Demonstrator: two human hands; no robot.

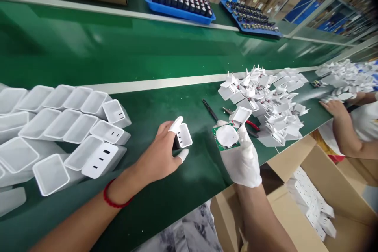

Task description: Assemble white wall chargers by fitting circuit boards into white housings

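Many wht shells (71, 126) nr L grip (161, 147), pinching port block (185, 136); R grip (243, 161) pinches PCB (220, 146), red tool (253, 125) beyond

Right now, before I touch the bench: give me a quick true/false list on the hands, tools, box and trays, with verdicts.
1. The right hand, in a white glove, holds a green circuit board. True.
2. The left hand has a red band at its wrist. True.
3. The left hand is empty. False: it grips a slotted, white-faced piece.
4. All the tools are in the right hand. False: a red-handled tool lies on the green table, just past that hand.
5. The open cardboard box at lower right contains white pieces. True.
6. A tray stands between the two hands. False: the blue trays sit well beyond them.
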